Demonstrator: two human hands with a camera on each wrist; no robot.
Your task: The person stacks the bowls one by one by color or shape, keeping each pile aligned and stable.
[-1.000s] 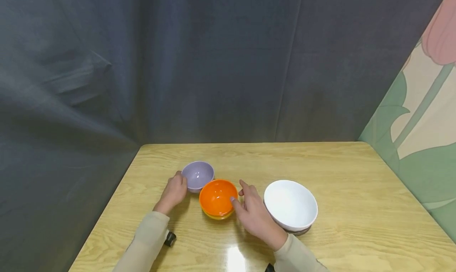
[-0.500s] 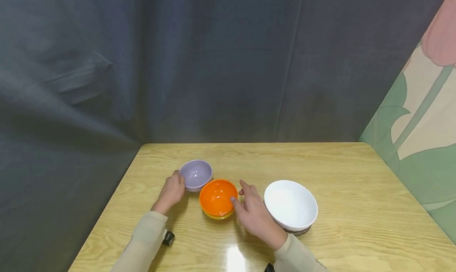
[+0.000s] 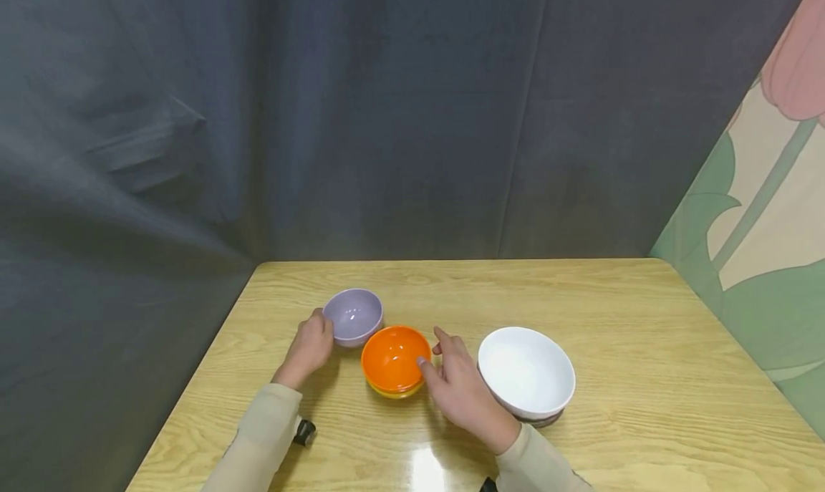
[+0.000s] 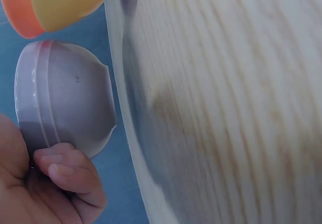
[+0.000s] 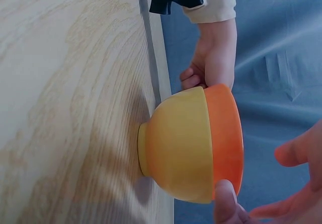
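Note:
My left hand holds a purple bowl by the left side of its rim. In the left wrist view, curled fingertips press the bowl's outer wall, and blue background shows between its foot and the tabletop. Right of it stands an orange bowl nested in a yellow bowl. My right hand is beside this stack, index finger stretched out past the rim. A fingertip of it lies right at the orange wall in the right wrist view.
A white bowl sits to the right of my right hand, with a darker rounded edge showing under it. All stand on a wood-grain table. A dark curtain hangs behind, and a flower-printed cloth at the right.
The left hand has shifted slightly left and toward the back with the purple bowl, widening its offset from the orange bowl. The right hand and the stack hold still.

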